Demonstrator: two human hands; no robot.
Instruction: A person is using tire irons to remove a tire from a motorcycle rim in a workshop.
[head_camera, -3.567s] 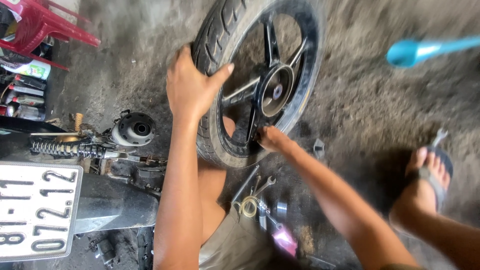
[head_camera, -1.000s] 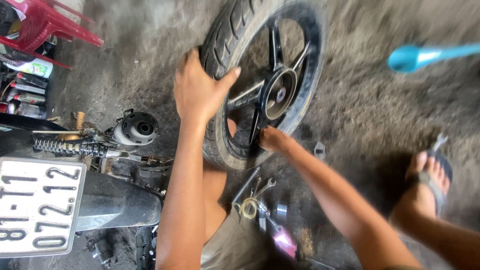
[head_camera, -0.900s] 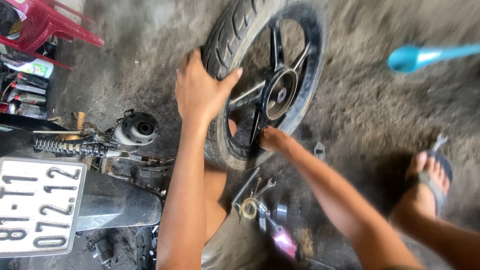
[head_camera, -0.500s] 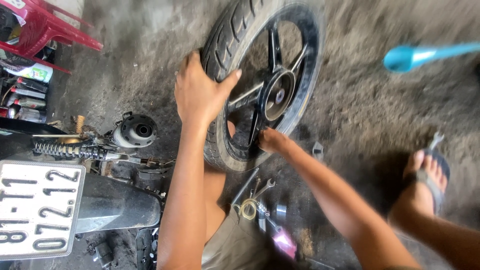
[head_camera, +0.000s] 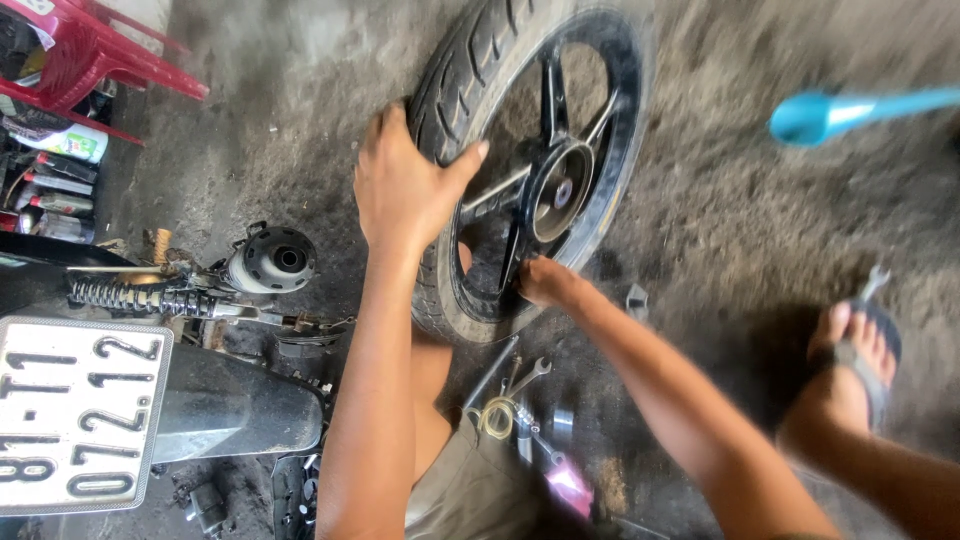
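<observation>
A black motorcycle wheel (head_camera: 600, 190) with its tyre on stands upright on the dirty concrete floor in front of me. My left hand (head_camera: 405, 185) grips the tyre tread on the near left side. At the lower part of the rim, among the spokes, my right hand (head_camera: 543, 282) is partly hidden by the rim. The hub (head_camera: 557, 190) sits in the middle of the black spokes.
The motorcycle's rear (head_camera: 150, 400), with white number plate, spring shock and drum hub (head_camera: 272, 262), is at lower left. Wrenches and small parts (head_camera: 520, 400) lie on the floor by my knee. My sandalled foot (head_camera: 860, 350) is right. Red plastic chair (head_camera: 90, 50) top left, blue scoop (head_camera: 830, 112) top right.
The wheel and both hands stay almost as they were; my left hand has shifted slightly on the tyre and the view has drifted a little.
</observation>
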